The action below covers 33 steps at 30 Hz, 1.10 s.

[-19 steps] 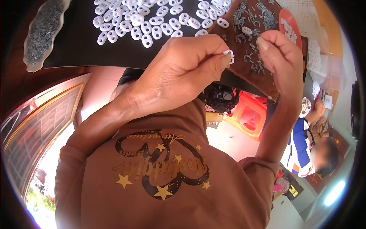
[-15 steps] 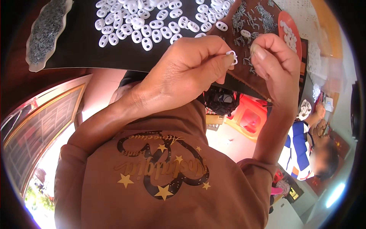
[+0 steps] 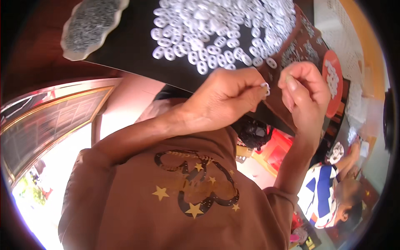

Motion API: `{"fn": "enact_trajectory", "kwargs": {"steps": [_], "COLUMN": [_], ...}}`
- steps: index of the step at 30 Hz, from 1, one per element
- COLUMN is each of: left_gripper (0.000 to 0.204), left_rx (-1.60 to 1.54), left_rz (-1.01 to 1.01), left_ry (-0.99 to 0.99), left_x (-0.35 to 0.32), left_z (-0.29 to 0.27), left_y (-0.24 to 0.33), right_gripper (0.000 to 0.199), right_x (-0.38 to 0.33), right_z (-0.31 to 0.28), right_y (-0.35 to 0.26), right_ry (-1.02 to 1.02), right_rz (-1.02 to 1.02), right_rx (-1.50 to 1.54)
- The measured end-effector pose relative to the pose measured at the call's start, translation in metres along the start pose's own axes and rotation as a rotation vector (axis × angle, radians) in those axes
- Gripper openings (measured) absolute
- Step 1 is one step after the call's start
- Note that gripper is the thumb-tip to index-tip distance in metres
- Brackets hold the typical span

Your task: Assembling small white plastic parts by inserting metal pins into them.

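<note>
My left hand [image 3: 229, 100] pinches a small white plastic piece [image 3: 266, 88] between thumb and forefinger, at the near edge of the dark table. Just right of it, fingertips a short way off, my right hand [image 3: 306, 93] is closed in a pinch. What those fingers hold, if anything, is too small to make out. Beyond both hands spreads a heap of white oval two-holed plastic pieces [image 3: 216, 52]. Small grey metal pins [image 3: 291, 56] lie scattered on a brown cloth [image 3: 277, 106] at the far right.
At the far left stands a pale wavy-edged tray [image 3: 73, 53] full of grey metal pins. A red tray [image 3: 332, 109] with white pieces lies beyond my right hand. Under the table are a red stool [image 3: 279, 156] and a black bag [image 3: 253, 134]. Another person [image 3: 323, 193] sits at the right.
The whole view has shifted, so the table and hands appear further right and lower. My fingertips are slightly closer together. The left hand still grips the white piece.
</note>
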<state>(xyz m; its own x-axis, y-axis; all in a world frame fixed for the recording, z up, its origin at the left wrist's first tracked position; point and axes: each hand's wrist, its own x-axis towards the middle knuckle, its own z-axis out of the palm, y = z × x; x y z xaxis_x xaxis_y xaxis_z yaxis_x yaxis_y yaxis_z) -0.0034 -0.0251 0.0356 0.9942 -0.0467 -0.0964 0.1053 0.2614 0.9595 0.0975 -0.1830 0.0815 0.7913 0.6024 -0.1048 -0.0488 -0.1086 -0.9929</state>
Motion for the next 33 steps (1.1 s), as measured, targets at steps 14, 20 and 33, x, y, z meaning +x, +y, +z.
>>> {"fn": "enact_trajectory", "kwargs": {"steps": [14, 20, 33], "left_gripper": [0.015, 0.017, 0.023], "left_rx": [0.022, -0.057, -0.146], "left_rz": [0.032, 0.076, 0.073], "left_ry": [0.058, 0.103, 0.118], "left_x": [-0.016, -0.018, -0.019], "left_z": [-0.026, -0.033, -0.040], "left_y": [0.006, 0.002, -0.007], "right_gripper": [0.010, 0.011, 0.016], "right_x": [0.014, 0.023, 0.024], "right_z": [0.028, 0.033, 0.052], "right_y": [-0.005, -0.003, -0.004], "right_ry": [-0.102, -0.071, -0.122], "right_rz": [-0.006, -0.087, -0.051], "right_rx": [-0.095, -0.338, -0.295]}}
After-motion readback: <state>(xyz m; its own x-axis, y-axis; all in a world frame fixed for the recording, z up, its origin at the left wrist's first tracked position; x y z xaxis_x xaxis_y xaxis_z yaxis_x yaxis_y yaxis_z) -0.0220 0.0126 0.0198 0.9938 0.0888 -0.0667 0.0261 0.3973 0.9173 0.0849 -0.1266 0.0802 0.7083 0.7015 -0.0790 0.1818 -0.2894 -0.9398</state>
